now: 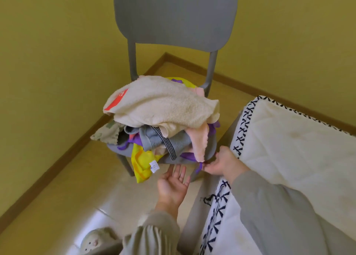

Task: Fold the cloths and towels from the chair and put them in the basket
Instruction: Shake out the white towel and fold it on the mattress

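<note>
Grey chair (pixel 173 13): plastic, set in a corner of yellow walls; its seat carries the whole heap (pixel 134 137) of laundry.
Layers: cream towel (pixel 159 104) on top, pink cloth (pixel 200 145) hanging over the front, grey striped towel (pixel 163 141) and yellow cloth (pixel 141 162) beneath, purple cloth (pixel 187 155) low in the stack with a corner poking out at the seat's front edge.
Right hand (pixel 221 163): thumb and fingertips pinch that purple corner, just below the seat's rim.
Left hand (pixel 173 183): palm up, fingers straight and spread, holding nothing, just under the seat front beside the dangling yellow cloth.
Basket: not in view.
Alongside: white quilt (pixel 289 139) with black cross-stitching on a bed to the right; plush slipper (pixel 94 241) on the floor tiles.
Step in hand: picking a piece off the chair; nothing here looks folded yet, so the task seems near its start.
Next move: the purple cloth lies under most of the weight, so a sharp tug could drag the heap off. A slow draw, with the free hand steadying or lifting the pieces above, looks wiser.
</note>
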